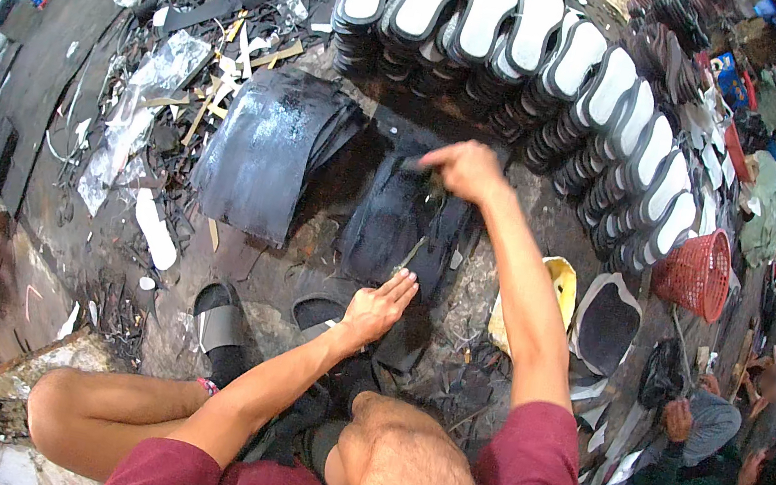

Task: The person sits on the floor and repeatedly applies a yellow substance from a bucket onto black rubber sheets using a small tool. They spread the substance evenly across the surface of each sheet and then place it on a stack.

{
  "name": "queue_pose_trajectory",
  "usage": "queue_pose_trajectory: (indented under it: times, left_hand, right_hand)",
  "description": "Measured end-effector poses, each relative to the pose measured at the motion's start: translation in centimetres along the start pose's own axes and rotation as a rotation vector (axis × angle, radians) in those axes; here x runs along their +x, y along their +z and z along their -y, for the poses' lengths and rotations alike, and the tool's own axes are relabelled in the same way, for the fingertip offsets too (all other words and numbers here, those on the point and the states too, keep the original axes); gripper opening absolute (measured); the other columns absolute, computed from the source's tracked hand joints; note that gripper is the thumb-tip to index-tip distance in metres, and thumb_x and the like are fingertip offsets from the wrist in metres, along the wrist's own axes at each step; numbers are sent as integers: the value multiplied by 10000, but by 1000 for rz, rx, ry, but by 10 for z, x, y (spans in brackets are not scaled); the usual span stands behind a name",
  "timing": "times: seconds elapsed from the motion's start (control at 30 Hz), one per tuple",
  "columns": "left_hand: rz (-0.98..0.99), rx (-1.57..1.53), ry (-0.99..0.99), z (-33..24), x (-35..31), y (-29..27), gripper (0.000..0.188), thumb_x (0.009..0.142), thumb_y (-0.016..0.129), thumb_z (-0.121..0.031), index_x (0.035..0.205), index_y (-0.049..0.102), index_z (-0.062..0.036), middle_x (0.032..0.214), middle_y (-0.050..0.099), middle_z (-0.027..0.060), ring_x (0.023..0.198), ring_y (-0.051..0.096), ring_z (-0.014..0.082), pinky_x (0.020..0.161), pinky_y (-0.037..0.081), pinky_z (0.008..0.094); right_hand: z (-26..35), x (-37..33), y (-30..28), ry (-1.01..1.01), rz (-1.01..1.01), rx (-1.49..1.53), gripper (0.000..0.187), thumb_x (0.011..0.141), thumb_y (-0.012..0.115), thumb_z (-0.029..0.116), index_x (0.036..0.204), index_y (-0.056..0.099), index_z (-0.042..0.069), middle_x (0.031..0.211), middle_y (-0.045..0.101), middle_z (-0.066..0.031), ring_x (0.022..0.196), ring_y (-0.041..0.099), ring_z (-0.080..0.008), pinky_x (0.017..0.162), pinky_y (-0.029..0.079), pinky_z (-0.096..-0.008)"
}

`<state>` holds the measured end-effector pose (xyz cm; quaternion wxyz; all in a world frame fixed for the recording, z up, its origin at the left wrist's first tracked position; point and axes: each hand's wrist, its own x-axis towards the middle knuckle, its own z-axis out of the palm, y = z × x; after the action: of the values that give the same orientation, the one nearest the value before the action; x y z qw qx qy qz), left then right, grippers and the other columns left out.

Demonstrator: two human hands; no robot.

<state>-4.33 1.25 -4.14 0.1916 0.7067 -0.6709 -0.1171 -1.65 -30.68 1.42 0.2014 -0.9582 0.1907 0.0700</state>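
flat black rubber-like sheet (375, 226), lying on the littered dark floor (174, 301), beside a stack of larger curved black sheets (266, 154). bare left hand (378, 311) straightened at its near edge, grip seemingly empty; bare right hand (467, 169) blurred by its far end, fingers partly curled, cannot tell whether holding anything.

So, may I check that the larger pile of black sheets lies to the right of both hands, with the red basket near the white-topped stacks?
Not quite: the head view shows the larger pile of black sheets to the left of both the left hand and the right hand; the rest holds.
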Motion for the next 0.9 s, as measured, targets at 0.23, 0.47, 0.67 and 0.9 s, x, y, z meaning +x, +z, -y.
queue_pose_trajectory:
  times: [0.23, 0.47, 0.67, 0.9]
  left_hand:
    - [29, -56, -58, 8, 4, -6, 497, 821, 595, -47, 1317, 625, -58, 1449, 582, 73, 1331, 565, 210, 864, 602, 343]
    - [21, -124, -61, 5, 10, -10, 519, 777, 640, -26, 1294, 628, -60, 1456, 568, 80, 1332, 560, 230, 892, 591, 366]
    - [-26, -122, -93, 13, 24, -26, 538, 753, 653, -7, 1288, 609, -46, 1436, 569, 122, 1345, 541, 267, 942, 572, 370]
    - [-111, -148, -211, -15, 29, -23, 517, 747, 652, 15, 1258, 649, -71, 1427, 579, 137, 1358, 529, 289, 979, 553, 366]
  right_hand:
    - [3, -35, -8, 5, -1, -20, 379, 812, 615, 73, 1098, 780, 259, 1093, 756, -44, 981, 723, -306, 856, 573, -417]
    - [25, -142, 12, 318, 164, 144, 400, 833, 687, 170, 1223, 729, 247, 1173, 729, -100, 1091, 686, -331, 947, 541, -452]
    - [43, -134, 32, 329, -332, 111, 393, 872, 662, 170, 1262, 668, 221, 1041, 744, -142, 925, 712, -377, 805, 575, -495]
    - [7, -51, 9, 201, -296, -67, 317, 887, 606, 188, 1145, 744, 310, 964, 754, -126, 809, 730, -355, 696, 581, -507]
